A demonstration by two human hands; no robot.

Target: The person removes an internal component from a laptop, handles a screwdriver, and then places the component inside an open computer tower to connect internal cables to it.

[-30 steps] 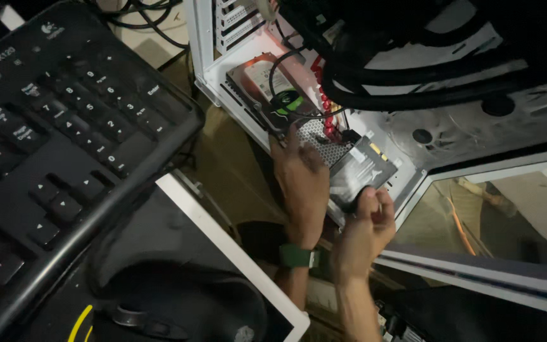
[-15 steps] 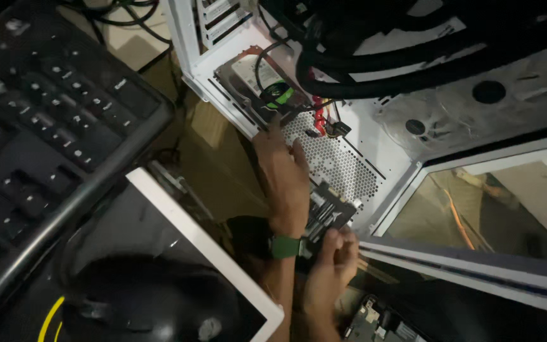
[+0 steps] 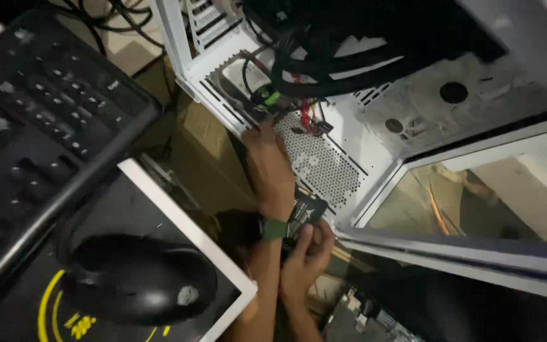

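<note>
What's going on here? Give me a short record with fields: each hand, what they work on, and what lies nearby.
left hand: reaching into the case, fingers by the cables; green wristband
right hand: gripping a small black flat drive
case: white computer case, open, with perforated panel
cables: black bundle inside the case
nearby: black keyboard, black mouse

Desk [image 3: 159, 190], white-edged, seen at lower left. A dark mouse pad with yellow markings [image 3: 52, 310] is laid on it; a black computer mouse [image 3: 137, 278] rests on the pad. A black keyboard [image 3: 33, 120] is seen beside it, overhanging the desk edge.
</note>
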